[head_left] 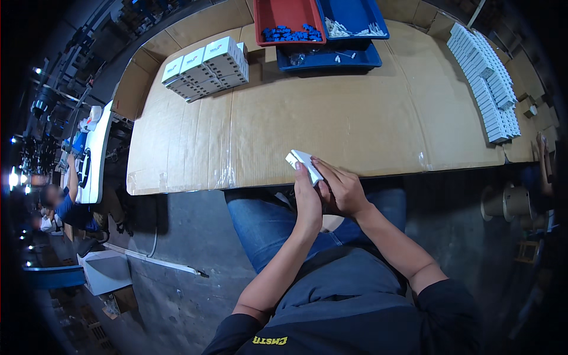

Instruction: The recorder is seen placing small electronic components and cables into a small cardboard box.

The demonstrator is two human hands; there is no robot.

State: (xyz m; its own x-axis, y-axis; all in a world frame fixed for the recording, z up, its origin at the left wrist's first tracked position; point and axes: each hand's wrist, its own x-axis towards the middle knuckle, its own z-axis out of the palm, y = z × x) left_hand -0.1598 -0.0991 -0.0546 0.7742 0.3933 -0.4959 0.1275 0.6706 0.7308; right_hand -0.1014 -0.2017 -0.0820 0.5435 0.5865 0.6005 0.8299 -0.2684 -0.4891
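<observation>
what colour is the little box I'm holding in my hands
White. The small box sits between your left hand and right hand, clearest in the head view.

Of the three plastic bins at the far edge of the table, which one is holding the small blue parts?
The red bin, leftmost of the three, holds the small blue parts. The two other bins are blue: one beside it holds pale pieces, and one sits lower in front.

The small white box (306, 165) is partly covered by the left hand (308, 201) and the right hand (342, 190), so its lower end is hidden. At twelve o'clock the red bin (288, 13) and blue bin (355, 15) are cut off by the top edge. The small pale parts (349, 28) in the blue bin are too small to identify. At nine o'clock, another person (59, 204) is blurred.
</observation>
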